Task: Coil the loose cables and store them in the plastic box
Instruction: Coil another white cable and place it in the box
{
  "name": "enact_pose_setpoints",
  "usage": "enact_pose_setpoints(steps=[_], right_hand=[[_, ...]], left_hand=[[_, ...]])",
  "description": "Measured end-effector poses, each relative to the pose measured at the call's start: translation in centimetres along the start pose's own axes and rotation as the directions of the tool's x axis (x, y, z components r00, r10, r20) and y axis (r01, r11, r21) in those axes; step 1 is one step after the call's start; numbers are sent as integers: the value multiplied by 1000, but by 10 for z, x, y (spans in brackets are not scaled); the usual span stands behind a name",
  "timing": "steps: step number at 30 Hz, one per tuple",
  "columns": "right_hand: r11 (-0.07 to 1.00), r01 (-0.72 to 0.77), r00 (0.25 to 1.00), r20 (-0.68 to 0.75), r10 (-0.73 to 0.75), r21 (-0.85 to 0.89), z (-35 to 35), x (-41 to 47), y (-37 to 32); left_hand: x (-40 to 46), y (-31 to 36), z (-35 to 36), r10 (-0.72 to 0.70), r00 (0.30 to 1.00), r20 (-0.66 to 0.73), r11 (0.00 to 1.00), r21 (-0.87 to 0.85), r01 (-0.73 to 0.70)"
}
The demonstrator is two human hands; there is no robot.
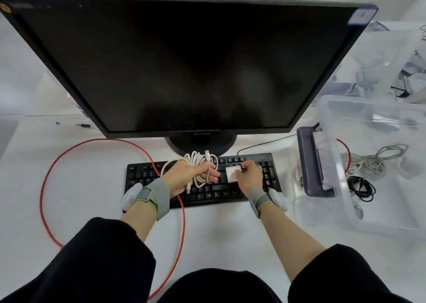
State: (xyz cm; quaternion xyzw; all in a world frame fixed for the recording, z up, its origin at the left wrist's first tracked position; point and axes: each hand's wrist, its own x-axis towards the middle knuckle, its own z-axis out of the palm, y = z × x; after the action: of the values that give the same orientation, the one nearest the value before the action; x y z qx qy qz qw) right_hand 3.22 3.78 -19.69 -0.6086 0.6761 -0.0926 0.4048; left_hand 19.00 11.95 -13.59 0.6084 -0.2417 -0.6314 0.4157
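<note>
Nearest, at six o'clock, two black sleeves (pixel 110 263) frame the lower edge, forearms bare above them and each wrist wrapped in a grey strap. A red cable (pixel 43 187) loops wide over the white tabletop (pixel 230 229) from seven o'clock up to about ten, then runs back down across the left end of the black keyboard (pixel 267 178) and out at the bottom edge.

Just above the keyboard's middle, the left hand (pixel 189 176) is curled round a bundle of white cable (pixel 200 164); the coils stand up over the fingers and one plug end pokes up at the top, another hangs below the palm. Beside it at three o'clock, the right hand (pixel 250 176) pinches a white charger block (pixel 232 174) with its fingers bent over the block's top edge, held just over the keys.

Farther out at three o'clock sits the clear plastic box (pixel 332 164), open, with a dark purple handle (pixel 310 162) on its near wall. Inside lie a grey coiled cable (pixel 378 162) and a small black coil (pixel 362 188).

At twelve o'clock the dark monitor (pixel 184 67) stands behind the keyboard on its round base. Beyond the box, at two o'clock, clear plastic clutter is blurred.
</note>
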Motion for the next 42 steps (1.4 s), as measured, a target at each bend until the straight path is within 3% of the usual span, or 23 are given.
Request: enact_pose_setpoints(steps=[3, 6, 10, 16, 20, 23, 26, 28, 30, 33, 36, 38, 42], right_hand=[[998, 51, 997, -53, -49, 37, -9, -1, -10], [971, 149, 986, -104, -131, 186, -21, -9, -35], [883, 180, 968, 79, -237, 433, -35, -31, -61], [896, 337, 866, 279, -415, 288, -49, -53, -86], [899, 370, 853, 298, -429, 235, -53, -56, -88], [881, 396, 865, 217, -452, 260, -57, -59, -84], [824, 228, 938, 109, -328, 518, -60, -58, -78], [650, 3, 962, 175, -208, 760, -64, -58, -76], [456, -174, 950, 271, -156, 873, -66, -57, -75], [284, -286, 931, 335, -142, 915, -62, -59, -79], [353, -251, 924, 331, -190, 902, -61, -67, -83], [458, -212, 897, 358, -258, 863, -65, -74, -85], [617, -194, 742, 525, -417, 763, -68, -83, -82]], left_hand=[[-1, 3, 2, -23, 999, -49, 993, -117, 17], [-3, 6, 1, -23, 995, -96, 985, -172, 6], [-11, 12, -2, 17, 995, -97, 987, -156, -32], [-25, 19, -1, 58, 998, -13, 980, 192, -54], [-31, 22, 3, 73, 997, 7, 992, 102, -74], [-32, 22, 4, 89, 992, -84, 991, -91, -97], [-32, 26, 2, 96, 970, -224, 892, -414, -184], [-33, 30, -1, 82, 963, -256, 744, -627, -230], [-38, 37, -3, 84, 972, -221, 647, -730, -222], [-46, 44, 2, 130, 989, -64, 661, -739, -135], [-52, 49, 11, 150, 989, 16, 773, -626, -107], [-55, 51, 15, 157, 987, 46, 806, -584, -101], [-62, 55, 17, 148, 983, 108, 856, -512, -73]])
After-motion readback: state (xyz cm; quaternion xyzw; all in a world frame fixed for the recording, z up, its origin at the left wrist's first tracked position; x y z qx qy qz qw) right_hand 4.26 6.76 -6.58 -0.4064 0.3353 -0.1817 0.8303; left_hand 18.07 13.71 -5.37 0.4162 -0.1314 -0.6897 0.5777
